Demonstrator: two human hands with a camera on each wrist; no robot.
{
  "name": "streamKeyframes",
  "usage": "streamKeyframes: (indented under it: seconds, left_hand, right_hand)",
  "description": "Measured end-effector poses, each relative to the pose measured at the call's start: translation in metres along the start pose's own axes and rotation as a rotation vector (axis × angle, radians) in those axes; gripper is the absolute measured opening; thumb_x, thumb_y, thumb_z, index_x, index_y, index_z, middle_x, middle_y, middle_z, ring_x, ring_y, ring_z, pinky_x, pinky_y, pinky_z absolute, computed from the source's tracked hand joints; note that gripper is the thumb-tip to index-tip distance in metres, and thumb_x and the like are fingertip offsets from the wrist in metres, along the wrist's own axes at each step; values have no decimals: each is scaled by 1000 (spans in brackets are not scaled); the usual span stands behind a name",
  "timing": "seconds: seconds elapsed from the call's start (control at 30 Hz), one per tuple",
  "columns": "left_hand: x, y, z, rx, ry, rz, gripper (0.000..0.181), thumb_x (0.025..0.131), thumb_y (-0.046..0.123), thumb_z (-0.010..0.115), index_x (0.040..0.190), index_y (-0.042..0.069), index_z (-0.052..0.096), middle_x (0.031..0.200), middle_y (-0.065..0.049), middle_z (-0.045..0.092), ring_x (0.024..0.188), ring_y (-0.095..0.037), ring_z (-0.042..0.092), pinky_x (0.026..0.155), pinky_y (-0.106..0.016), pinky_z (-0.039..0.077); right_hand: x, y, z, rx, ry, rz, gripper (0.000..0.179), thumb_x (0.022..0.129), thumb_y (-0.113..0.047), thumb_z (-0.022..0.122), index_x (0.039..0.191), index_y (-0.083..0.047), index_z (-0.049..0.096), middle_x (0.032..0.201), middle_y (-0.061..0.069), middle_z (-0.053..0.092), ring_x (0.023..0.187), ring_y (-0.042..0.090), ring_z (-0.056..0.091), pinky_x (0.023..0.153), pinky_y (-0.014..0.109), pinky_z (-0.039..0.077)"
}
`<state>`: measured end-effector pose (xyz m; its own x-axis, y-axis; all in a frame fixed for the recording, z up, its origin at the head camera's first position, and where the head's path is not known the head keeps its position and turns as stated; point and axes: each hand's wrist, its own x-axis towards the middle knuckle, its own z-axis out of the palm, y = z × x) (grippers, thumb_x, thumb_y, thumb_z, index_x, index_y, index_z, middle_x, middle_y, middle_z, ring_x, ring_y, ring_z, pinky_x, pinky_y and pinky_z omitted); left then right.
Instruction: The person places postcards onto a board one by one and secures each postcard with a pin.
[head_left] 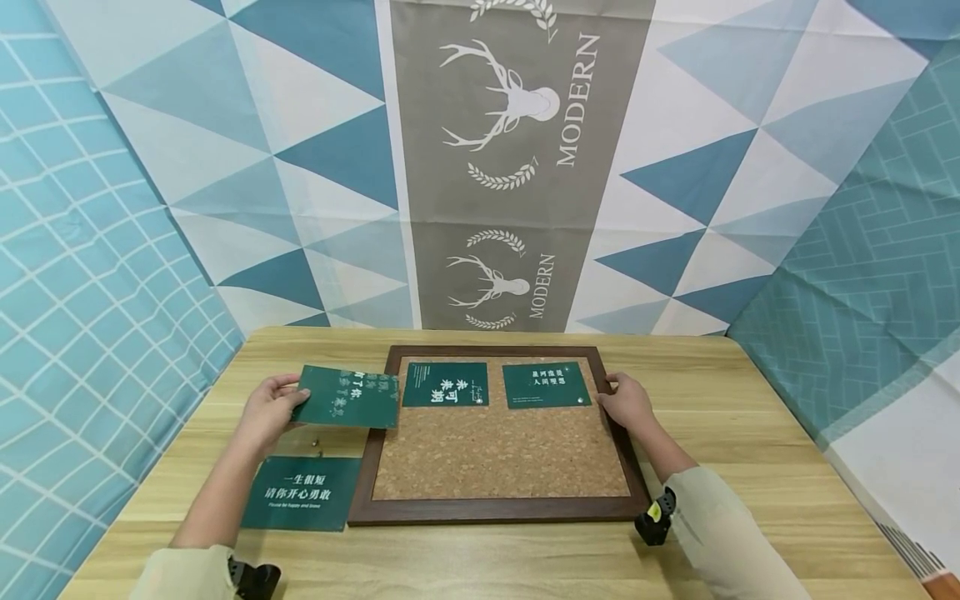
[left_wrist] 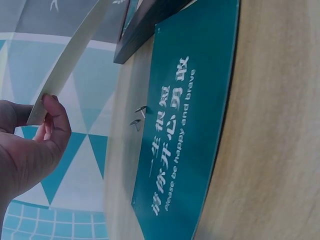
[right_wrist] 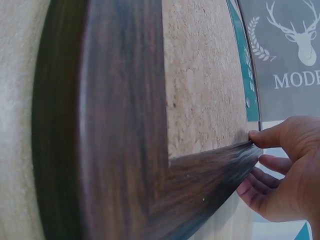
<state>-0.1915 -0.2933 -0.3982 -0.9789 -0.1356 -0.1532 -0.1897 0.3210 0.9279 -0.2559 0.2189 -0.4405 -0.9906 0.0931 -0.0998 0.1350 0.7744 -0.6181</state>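
Observation:
My left hand (head_left: 264, 415) pinches a green printed card (head_left: 348, 398) by its left edge, thumb on top. The card is raised, and its right end overlaps the left side of a corkboard (head_left: 498, 462) with a dark wooden frame. In the left wrist view the card (left_wrist: 67, 62) appears nearly edge-on. With thumb and fingers, my right hand (head_left: 628, 406) grips the frame's right side; the right wrist view shows the thumb on the frame's inner edge. Two green cards, one left (head_left: 446, 385) and one right (head_left: 546, 385), lie along the top of the cork.
Another green card (head_left: 302, 493) lies on the wooden table (head_left: 750, 467), left of the board. Two small metal pushpins (left_wrist: 138, 116) rest on the table beside that card. A patterned cloth backdrop (head_left: 517, 200) hangs behind the table's far edge.

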Motion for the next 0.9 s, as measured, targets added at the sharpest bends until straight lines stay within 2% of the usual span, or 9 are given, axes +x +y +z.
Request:
streamKeyframes:
  seconds: [0.2, 0.43, 0.7, 0.9]
  left_hand:
    - [-2, -2, 6, 10, -10, 14, 55, 101, 20, 39, 144, -7, 17, 129, -26, 40, 74, 6, 56, 69, -23, 54]
    - [-4, -4, 11, 6, -23, 3, 55, 101, 21, 39, 144, -6, 17, 130, -24, 40, 75, 6, 56, 71, -24, 54]
    - [-6, -3, 18, -9, -41, 5, 54, 101, 20, 40, 144, -5, 19, 129, -23, 41, 77, 4, 56, 71, -24, 54]
    - [-7, -3, 23, -25, -63, -6, 54, 101, 20, 40, 144, -4, 18, 129, -22, 41, 78, 3, 56, 71, -25, 53]
  right_hand:
    - [-2, 1, -1, 8, -1, -15, 49, 93, -16, 56, 135, 7, 41, 120, 32, 53, 102, 41, 57, 75, 46, 52]
    - [-1, 3, 0, 23, -5, -12, 50, 94, -16, 55, 136, 7, 40, 122, 32, 53, 105, 42, 56, 78, 47, 51]
    - [0, 9, 1, 90, -12, -6, 52, 94, -18, 55, 138, 4, 39, 123, 30, 51, 109, 41, 53, 81, 47, 50]
    - [0, 12, 0, 121, -11, 3, 53, 93, -20, 57, 138, 3, 40, 122, 29, 50, 107, 39, 53, 76, 42, 50]
